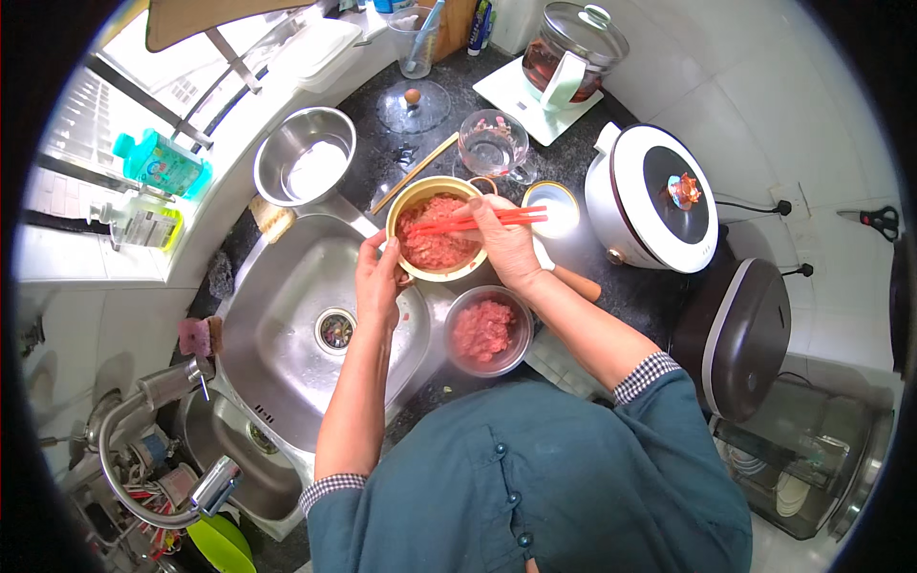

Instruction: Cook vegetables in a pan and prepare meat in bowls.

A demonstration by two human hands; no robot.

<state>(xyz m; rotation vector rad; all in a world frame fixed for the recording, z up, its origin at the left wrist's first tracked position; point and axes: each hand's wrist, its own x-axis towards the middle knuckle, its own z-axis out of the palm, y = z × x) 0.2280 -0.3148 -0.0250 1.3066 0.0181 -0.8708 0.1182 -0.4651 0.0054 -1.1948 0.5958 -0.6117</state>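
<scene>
My left hand (380, 276) grips the left side of a yellow-rimmed bowl (438, 275) by its rim. Raw minced meat (433, 247) fills much of the bowl's inside. In my right hand (505, 247) is a pair of red chopsticks (516, 215), their tips in the mince. Below the bowl, nearer my body, a clear plastic tub (526, 336) holds another lump of raw mince (485, 331). A small white dish with a yellow rim (553, 208) stands just beyond my right hand. The wooden handle (577, 283) of a utensil sticks out from under my right wrist.
To the left lies a stainless steel sink (286, 286) with a faucet (150, 390). A steel pot (304, 157), wooden chopsticks (415, 172), a glass cup (494, 143) and a glass lid (413, 107) stand behind the bowl. A white electric cooker (652, 200) and a glass kettle (573, 54) occupy the right.
</scene>
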